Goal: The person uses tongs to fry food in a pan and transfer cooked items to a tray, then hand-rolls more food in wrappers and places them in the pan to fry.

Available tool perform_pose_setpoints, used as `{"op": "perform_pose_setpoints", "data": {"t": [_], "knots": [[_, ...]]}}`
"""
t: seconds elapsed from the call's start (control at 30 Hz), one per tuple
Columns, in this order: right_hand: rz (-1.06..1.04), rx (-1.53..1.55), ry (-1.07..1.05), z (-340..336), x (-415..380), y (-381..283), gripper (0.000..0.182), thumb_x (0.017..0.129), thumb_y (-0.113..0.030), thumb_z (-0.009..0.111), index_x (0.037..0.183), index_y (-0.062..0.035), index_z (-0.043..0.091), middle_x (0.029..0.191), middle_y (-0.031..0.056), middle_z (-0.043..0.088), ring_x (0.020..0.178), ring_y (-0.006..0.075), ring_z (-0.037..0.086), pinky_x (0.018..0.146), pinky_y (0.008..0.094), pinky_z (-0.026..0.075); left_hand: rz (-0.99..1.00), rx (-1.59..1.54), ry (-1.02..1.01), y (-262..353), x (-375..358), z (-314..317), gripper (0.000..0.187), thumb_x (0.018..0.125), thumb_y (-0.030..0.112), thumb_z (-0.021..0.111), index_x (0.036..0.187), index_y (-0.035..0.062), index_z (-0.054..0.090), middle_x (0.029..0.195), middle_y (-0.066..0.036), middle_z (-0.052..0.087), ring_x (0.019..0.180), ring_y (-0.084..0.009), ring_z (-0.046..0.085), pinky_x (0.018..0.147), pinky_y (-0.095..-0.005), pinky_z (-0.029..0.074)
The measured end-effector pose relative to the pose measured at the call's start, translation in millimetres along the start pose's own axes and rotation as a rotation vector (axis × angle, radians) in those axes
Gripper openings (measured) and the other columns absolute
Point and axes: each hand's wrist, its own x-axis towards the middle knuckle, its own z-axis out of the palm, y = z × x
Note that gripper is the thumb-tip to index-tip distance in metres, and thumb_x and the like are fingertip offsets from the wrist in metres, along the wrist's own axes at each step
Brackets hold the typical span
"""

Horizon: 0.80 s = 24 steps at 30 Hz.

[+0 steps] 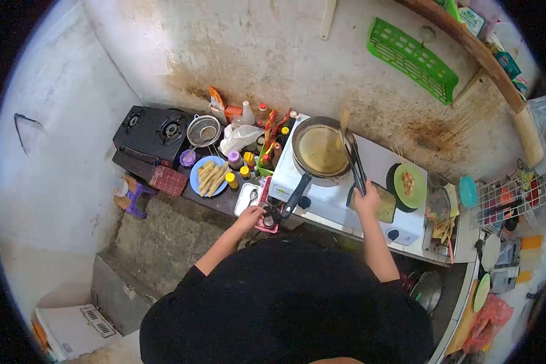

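Note:
My right hand (367,201) is closed round black tongs (357,164), whose tips reach the right rim of a frying pan (319,147). Shallow yellowish liquid covers the pan's bottom, and a wooden spatula (344,121) leans at its far right edge. The pan sits on a white gas stove (335,209), its black handle (296,195) pointing toward me. My left hand (249,218) is low at the counter's front edge, fingers closed at a small glass jar (268,219) over a pink basket (275,228). Beside that hand lies a white tray (244,197) with a spoon.
Left of the tray, a blue plate (194,179) holds several pale rolls, with bottles and a strainer (204,130) behind. A black stove (148,133) stands further left. On the right are a green plate (414,197) with food, a wire dish rack (509,203) and a cutting board (384,209).

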Motion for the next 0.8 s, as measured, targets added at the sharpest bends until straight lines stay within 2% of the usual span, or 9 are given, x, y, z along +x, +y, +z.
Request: {"op": "perform_pose_setpoints", "data": {"t": [0.13, 0.27, 0.33, 0.53, 0.8], "knots": [[0.007, -0.017, 0.003, 16.6, 1.7, 10.7, 0.053, 0.070, -0.025, 0.061, 0.117, -0.0070, 0.045, 0.096, 0.0145, 0.055, 0.085, 0.0323, 0.054, 0.072, 0.0398, 0.044, -0.042, -0.067, -0.002, -1.4, -2.8, -1.9, 0.019, 0.082, 0.019, 0.047, 0.086, 0.0023, 0.055, 0.067, 0.000, 0.052, 0.057, -0.0083, 0.047, 0.050, -0.0209, 0.038], [0.012, -0.009, 0.013, 20.8, 6.2, 16.6, 0.052, 0.071, -0.025, 0.060, 0.118, -0.0067, 0.045, 0.101, 0.0157, 0.053, 0.089, 0.0332, 0.053, 0.074, 0.0397, 0.044, 0.005, -0.080, -0.006, -12.1, 0.7, -5.5, 0.018, 0.082, 0.018, 0.047, 0.085, 0.0022, 0.055, 0.067, 0.000, 0.052, 0.056, -0.0083, 0.047, 0.050, -0.0209, 0.037], [0.025, -0.001, 0.011, 19.3, 7.4, 15.9, 0.052, 0.071, -0.025, 0.060, 0.118, -0.0068, 0.044, 0.102, 0.0159, 0.053, 0.089, 0.0332, 0.053, 0.074, 0.0397, 0.044, 0.046, -0.086, -0.005, -18.2, 4.8, -6.8, 0.018, 0.082, 0.018, 0.048, 0.085, 0.0021, 0.055, 0.067, 0.000, 0.052, 0.055, -0.0082, 0.046, 0.050, -0.0210, 0.037], [0.033, -0.039, 0.028, 11.8, 8.8, 8.9, 0.052, 0.071, -0.025, 0.060, 0.117, -0.0067, 0.045, 0.100, 0.0151, 0.054, 0.088, 0.0331, 0.053, 0.074, 0.0400, 0.044, -0.037, -0.152, -0.021, -6.3, -10.0, -3.9, 0.018, 0.082, 0.019, 0.048, 0.085, 0.0032, 0.055, 0.066, 0.000, 0.051, 0.055, -0.0078, 0.046, 0.049, -0.0208, 0.037], [0.072, -0.049, 0.042, 18.6, 9.9, 13.4, 0.052, 0.072, -0.027, 0.060, 0.117, -0.0074, 0.045, 0.098, 0.0145, 0.054, 0.086, 0.0327, 0.054, 0.072, 0.0402, 0.044, -0.019, -0.097, 0.000, -14.9, -4.4, -6.7, 0.019, 0.082, 0.019, 0.047, 0.087, 0.0026, 0.056, 0.067, -0.001, 0.052, 0.057, -0.0086, 0.047, 0.050, -0.0211, 0.037]]}}
